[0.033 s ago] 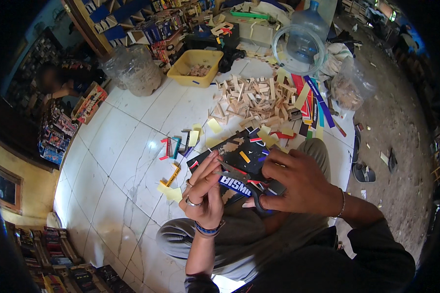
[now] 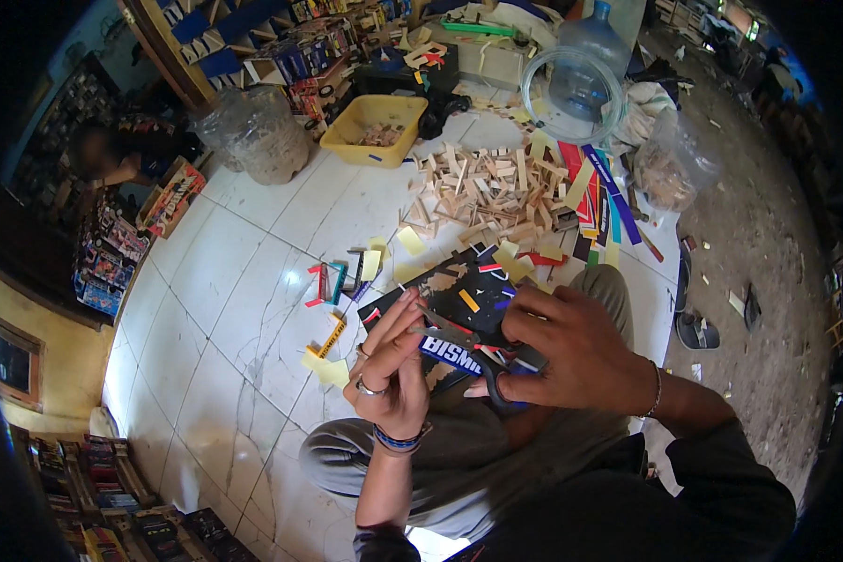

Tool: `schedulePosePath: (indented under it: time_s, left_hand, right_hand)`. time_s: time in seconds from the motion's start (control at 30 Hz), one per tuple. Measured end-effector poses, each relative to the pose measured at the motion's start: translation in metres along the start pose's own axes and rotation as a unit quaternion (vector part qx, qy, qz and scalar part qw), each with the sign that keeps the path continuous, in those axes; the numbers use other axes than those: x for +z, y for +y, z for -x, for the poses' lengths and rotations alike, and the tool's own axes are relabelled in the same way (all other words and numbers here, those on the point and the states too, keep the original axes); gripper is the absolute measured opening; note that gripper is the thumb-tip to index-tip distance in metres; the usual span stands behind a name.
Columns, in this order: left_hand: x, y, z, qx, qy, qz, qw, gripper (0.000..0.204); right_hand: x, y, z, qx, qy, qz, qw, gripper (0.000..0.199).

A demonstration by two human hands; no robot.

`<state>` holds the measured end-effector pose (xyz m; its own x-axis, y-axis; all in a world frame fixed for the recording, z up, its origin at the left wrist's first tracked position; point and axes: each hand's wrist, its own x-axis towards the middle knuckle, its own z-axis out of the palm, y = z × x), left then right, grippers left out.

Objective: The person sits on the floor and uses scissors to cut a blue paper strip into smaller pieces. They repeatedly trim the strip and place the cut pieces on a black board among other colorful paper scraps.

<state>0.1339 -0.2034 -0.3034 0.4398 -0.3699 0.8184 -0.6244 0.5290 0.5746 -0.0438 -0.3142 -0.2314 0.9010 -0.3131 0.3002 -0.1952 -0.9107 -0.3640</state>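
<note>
My right hand [image 2: 576,354] grips a pair of scissors [image 2: 448,333] by the dark handles, its blades pointing left toward my other hand. The fingers of my left hand [image 2: 391,370] are pressed together beside the blade tips; whatever they pinch is hidden. Just below the blades is a blue strip with white lettering [image 2: 451,356]; whether my left hand holds it I cannot tell. Beneath both hands lies a worn black board [image 2: 405,302], strewn with colored scraps such as a yellow-orange piece [image 2: 468,301].
Beyond the board spreads a heap of small wooden pieces [image 2: 496,187], with colored strips [image 2: 612,192] at its right. Small bent frames [image 2: 326,283] stand on the tiles to the left. Farther off are a yellow basin [image 2: 373,128] and filled plastic bags [image 2: 264,140]. Another person sits far left.
</note>
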Motion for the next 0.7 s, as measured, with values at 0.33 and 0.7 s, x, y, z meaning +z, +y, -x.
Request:
schedulePosePath:
  time_s: [0.33, 0.7]
  left_hand:
    - [0.0003, 0.0011, 0.0000, -0.002, 0.014, -0.020, 1.000, 0.014]
    - [0.0005, -0.0015, -0.0042, -0.001, 0.017, -0.042, 0.999, 0.015]
  right_hand:
    - [0.0033, -0.0051, 0.0015, -0.020, 0.038, 0.029, 0.999, 0.041]
    - [0.0045, 0.0021, -0.0004, 0.038, 0.005, -0.082, 0.996, 0.031]
